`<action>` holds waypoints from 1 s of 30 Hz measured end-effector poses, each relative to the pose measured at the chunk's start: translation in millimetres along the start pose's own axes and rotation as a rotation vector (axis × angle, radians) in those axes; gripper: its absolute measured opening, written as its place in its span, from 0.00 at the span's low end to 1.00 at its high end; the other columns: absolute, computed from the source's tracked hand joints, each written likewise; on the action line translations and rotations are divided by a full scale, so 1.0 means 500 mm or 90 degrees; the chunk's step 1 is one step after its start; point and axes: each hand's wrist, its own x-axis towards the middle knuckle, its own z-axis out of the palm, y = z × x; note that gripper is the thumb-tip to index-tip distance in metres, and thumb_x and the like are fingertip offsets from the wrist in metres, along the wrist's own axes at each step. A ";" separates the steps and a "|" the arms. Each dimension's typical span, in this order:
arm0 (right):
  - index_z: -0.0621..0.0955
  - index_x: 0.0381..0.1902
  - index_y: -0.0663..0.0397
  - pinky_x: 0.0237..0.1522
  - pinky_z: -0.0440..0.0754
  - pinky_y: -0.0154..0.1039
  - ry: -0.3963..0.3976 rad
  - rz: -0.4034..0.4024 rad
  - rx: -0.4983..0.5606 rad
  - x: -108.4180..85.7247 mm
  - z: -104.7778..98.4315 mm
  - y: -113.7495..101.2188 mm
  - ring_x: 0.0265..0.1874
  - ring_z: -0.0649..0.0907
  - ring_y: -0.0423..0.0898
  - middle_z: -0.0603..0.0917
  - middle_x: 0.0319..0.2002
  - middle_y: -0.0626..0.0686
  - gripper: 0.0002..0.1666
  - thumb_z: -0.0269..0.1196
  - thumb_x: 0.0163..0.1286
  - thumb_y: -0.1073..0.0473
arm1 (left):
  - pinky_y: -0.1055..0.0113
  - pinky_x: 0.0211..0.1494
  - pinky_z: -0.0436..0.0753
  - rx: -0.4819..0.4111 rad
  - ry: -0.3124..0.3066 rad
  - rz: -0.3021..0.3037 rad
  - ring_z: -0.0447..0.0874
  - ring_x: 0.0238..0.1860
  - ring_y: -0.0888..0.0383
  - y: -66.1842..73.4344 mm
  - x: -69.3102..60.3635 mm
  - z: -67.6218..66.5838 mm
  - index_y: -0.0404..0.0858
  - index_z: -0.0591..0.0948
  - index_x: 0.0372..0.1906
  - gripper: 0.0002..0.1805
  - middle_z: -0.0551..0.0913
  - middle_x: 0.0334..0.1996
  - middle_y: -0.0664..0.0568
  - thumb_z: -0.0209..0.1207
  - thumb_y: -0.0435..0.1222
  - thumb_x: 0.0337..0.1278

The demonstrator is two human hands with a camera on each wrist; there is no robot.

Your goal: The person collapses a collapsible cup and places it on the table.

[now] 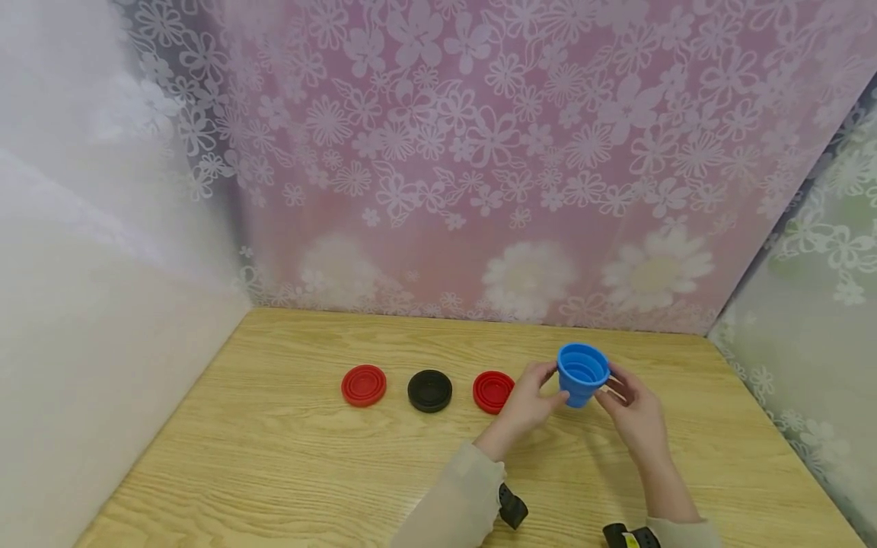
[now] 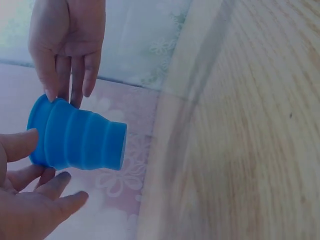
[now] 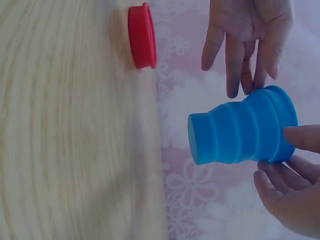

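A blue collapsible cup (image 1: 579, 380), pulled out to its full stepped height, is held up above the table with its mouth upward. My left hand (image 1: 526, 402) grips its left side near the rim, thumb on the near face and fingers behind. On the opposite side my right hand (image 1: 637, 417) pinches the cup's rim area between thumb and fingers. In the left wrist view the ringed wall of the cup (image 2: 80, 135) shows between both hands, its narrow base apart from the wood. Nearest the left hand lies a red collapsed cup (image 1: 492, 391), partly covered by that hand.
Left of it on the wooden table (image 1: 288, 457) lie a flat black collapsed cup (image 1: 429, 391) and another flat red one (image 1: 364, 385), spaced in a row. A flowered pink curtain (image 1: 425, 190) hangs along the back edge, with pale walls (image 1: 103, 304) at the sides.
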 end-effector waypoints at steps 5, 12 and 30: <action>0.64 0.61 0.65 0.40 0.73 0.22 -0.001 -0.014 0.036 -0.008 0.013 -0.010 0.52 0.70 0.61 0.68 0.55 0.67 0.31 0.59 0.61 0.61 | 0.67 0.50 0.73 -0.035 0.034 -0.001 0.71 0.52 0.61 0.005 -0.009 -0.020 0.38 0.72 0.54 0.20 0.70 0.49 0.54 0.56 0.32 0.55; 0.68 0.59 0.62 0.38 0.75 0.23 0.008 -0.066 0.069 -0.015 0.035 -0.016 0.47 0.76 0.46 0.71 0.53 0.64 0.30 0.61 0.59 0.60 | 0.72 0.44 0.75 -0.072 0.070 0.023 0.74 0.50 0.53 0.010 -0.023 -0.060 0.36 0.74 0.49 0.16 0.73 0.47 0.51 0.56 0.29 0.53; 0.70 0.56 0.66 0.39 0.75 0.25 -0.063 -0.123 0.126 -0.019 0.102 -0.083 0.41 0.75 0.31 0.72 0.52 0.63 0.26 0.61 0.59 0.65 | 0.65 0.47 0.75 -0.037 0.075 0.015 0.73 0.48 0.55 0.021 -0.080 -0.185 0.38 0.72 0.47 0.13 0.73 0.49 0.51 0.55 0.34 0.57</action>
